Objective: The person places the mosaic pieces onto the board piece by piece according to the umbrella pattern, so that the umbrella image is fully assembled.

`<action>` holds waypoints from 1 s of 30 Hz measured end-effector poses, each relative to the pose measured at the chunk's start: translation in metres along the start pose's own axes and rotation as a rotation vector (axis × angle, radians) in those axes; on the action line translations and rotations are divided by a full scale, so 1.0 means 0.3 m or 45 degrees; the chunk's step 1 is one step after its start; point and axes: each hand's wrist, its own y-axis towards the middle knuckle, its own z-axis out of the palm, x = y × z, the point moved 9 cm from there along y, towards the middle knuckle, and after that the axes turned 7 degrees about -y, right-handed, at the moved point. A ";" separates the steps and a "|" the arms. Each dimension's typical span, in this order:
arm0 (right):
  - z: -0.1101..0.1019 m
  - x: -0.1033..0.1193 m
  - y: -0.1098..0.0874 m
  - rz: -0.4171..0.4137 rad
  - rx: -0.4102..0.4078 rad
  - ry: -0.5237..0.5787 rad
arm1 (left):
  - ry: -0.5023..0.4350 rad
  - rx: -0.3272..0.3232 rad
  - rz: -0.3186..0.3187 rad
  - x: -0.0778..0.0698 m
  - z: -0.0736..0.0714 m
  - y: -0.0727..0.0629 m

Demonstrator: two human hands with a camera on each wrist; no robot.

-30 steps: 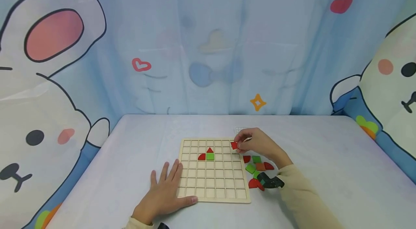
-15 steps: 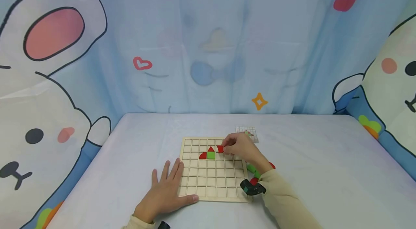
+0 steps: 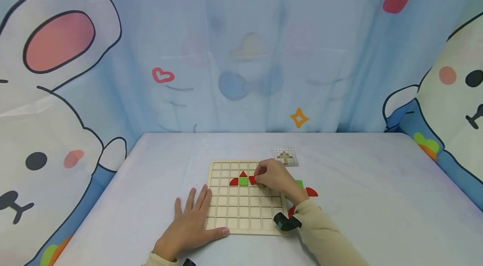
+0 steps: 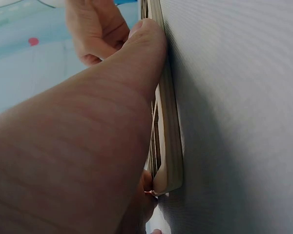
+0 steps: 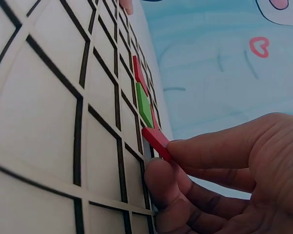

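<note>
A wooden grid board [image 3: 241, 211] lies on the white table. My right hand [image 3: 277, 178] pinches a small red tile [image 5: 156, 141] between thumb and fingertips, right at the cell to the right of a green square tile [image 3: 243, 181]. In the right wrist view this tile is tilted against the grid. A red triangle [image 3: 243, 173] sits above the green tile, and a red quarter-circle tile [image 3: 234, 181] is to its left. My left hand [image 3: 190, 222] rests with straight, spread fingers at the board's left edge, its thumb on the near left corner.
Behind the board lies a small card [image 3: 285, 156] with a printed grid pattern. Loose tiles lie right of the board, partly hidden by the right forearm, among them a red quarter-circle piece [image 3: 311, 191] and a green one [image 3: 299, 183]. A printed curtain [image 3: 249, 48] hangs behind the table.
My right hand has carried the red tile leftward from the board's upper right, then slightly down beside the green square. The left hand has stayed in place.
</note>
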 end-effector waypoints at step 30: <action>0.001 0.047 -0.020 -0.152 0.074 -0.233 | -0.005 -0.002 0.005 0.004 0.003 -0.002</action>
